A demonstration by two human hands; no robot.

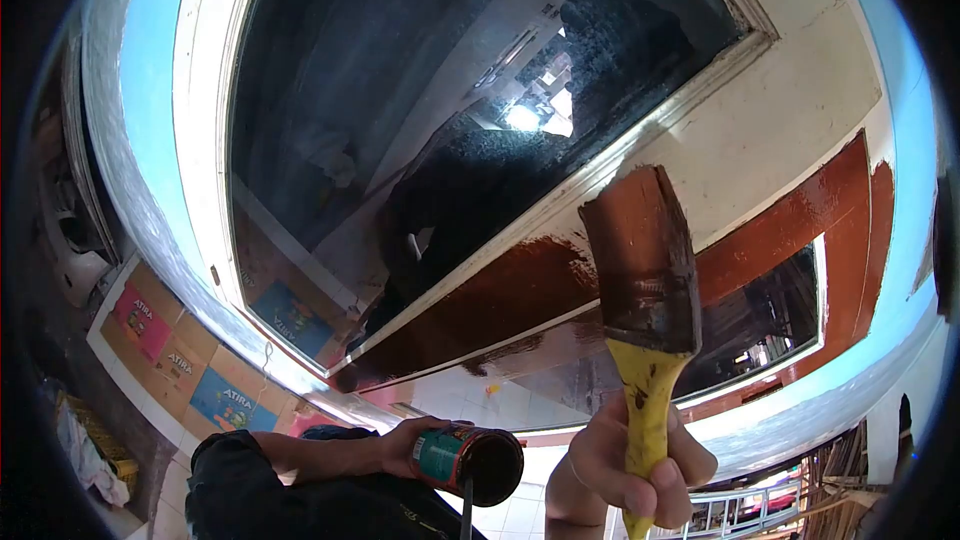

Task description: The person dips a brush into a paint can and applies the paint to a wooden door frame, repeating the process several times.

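Before a half-painted glazed door [800, 130], right hand [625, 465] gripping brush [645, 270], left hand [410, 445] clasping paint tin [470, 460], tiled floor [500, 405].

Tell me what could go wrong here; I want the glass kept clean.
1. The loaded paintbrush sits right at the white bead by the window pane; brown paint could smear the glass.
2. The open paint can in the left hand is tipped sideways and might spill.

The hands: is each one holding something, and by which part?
Yes. The right hand grips a paintbrush by its yellow handle, bristles up. The left hand holds a small paint can by its side, with the open end towards the camera.
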